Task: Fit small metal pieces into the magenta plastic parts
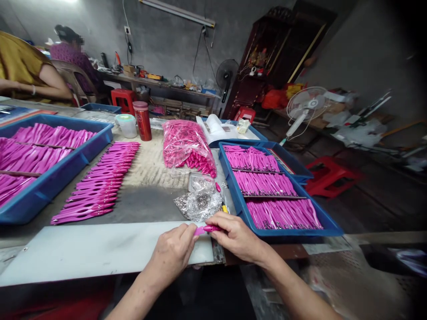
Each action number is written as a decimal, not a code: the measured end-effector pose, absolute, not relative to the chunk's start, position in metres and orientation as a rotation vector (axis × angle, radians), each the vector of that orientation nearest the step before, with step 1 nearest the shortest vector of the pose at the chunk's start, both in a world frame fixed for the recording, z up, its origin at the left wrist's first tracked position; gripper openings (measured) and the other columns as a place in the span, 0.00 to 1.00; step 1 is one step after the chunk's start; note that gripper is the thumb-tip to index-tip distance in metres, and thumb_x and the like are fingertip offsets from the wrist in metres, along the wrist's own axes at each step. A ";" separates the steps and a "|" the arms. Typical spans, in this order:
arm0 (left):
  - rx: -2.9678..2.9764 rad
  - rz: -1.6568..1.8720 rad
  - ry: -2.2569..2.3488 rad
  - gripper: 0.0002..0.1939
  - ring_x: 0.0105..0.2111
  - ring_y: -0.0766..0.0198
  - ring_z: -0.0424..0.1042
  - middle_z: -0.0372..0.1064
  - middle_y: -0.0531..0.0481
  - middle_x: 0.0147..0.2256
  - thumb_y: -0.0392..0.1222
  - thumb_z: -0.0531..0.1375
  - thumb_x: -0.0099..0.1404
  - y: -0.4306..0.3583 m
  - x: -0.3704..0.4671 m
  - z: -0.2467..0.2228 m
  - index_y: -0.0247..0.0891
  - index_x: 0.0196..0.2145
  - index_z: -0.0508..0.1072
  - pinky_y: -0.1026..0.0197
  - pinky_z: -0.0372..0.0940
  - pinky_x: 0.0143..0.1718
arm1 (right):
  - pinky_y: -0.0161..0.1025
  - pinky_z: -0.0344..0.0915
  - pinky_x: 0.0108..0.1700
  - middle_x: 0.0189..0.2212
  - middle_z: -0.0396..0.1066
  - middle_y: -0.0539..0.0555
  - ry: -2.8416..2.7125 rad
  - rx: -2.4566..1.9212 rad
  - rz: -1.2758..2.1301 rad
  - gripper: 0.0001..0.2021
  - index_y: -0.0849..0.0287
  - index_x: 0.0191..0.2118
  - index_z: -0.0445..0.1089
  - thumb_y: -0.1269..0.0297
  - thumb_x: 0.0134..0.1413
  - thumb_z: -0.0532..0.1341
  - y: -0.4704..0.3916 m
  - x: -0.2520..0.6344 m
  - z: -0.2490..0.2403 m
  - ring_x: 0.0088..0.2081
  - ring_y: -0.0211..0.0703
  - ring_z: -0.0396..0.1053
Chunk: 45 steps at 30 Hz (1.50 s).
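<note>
Over the right end of a white board (100, 249), my left hand (173, 251) is closed on a light magenta strip (199, 230). Fingers of my right hand (235, 235) pinch a darker, shiny pink piece (210, 228) that meets the strip's end. Just beyond the hands lies a clear bag of small silvery parts (202, 202). Behind it sits a clear bag of shiny pink pieces (188, 144), with one loose pink piece (218, 187) near it. To the left, a row of pink strips with darker ends (100, 182) lies on the table.
Blue trays of pink strips stand at left (83, 153) and right (233, 195). A red bottle (142, 122) and a lidded tub (127, 126) stand farther back. A yellow-handled tool (224, 208) lies right of the silvery parts. Two people sit at back left.
</note>
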State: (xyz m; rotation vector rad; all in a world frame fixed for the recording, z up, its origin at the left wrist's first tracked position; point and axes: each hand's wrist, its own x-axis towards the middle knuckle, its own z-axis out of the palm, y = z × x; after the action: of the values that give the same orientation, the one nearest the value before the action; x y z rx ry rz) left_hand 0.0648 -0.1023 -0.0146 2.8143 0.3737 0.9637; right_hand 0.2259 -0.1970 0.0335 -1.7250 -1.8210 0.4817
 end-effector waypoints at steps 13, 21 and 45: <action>2.823 0.911 0.379 0.09 0.21 0.66 0.65 0.63 0.51 0.23 0.37 0.46 0.64 -0.103 0.064 -0.017 0.35 0.36 0.64 0.65 0.61 0.22 | 0.35 0.62 0.37 0.32 0.67 0.54 -1.810 -1.715 0.477 0.10 0.61 0.38 0.68 0.75 0.50 0.53 -0.197 0.227 0.029 0.35 0.39 0.64; 2.839 0.920 0.380 0.09 0.21 0.66 0.65 0.63 0.51 0.23 0.37 0.46 0.64 -0.102 0.062 -0.018 0.34 0.37 0.64 0.65 0.61 0.22 | 0.35 0.62 0.36 0.30 0.68 0.53 -1.760 -1.713 0.537 0.09 0.60 0.38 0.69 0.69 0.53 0.53 -0.198 0.227 0.032 0.33 0.38 0.65; 2.859 0.881 0.335 0.09 0.20 0.67 0.62 0.60 0.52 0.22 0.34 0.45 0.63 -0.106 0.061 -0.012 0.35 0.35 0.64 0.66 0.58 0.21 | 0.29 0.40 0.17 0.16 0.60 0.46 -0.885 -1.512 1.310 0.18 0.63 0.24 0.65 0.49 0.45 0.57 -0.194 0.219 0.014 0.15 0.26 0.46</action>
State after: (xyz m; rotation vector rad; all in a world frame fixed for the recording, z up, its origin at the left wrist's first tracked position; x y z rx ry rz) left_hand 0.0610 -0.1060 -0.0116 2.8594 0.3347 0.8815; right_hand 0.2187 -0.1942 0.0137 -1.5117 -0.8850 1.3099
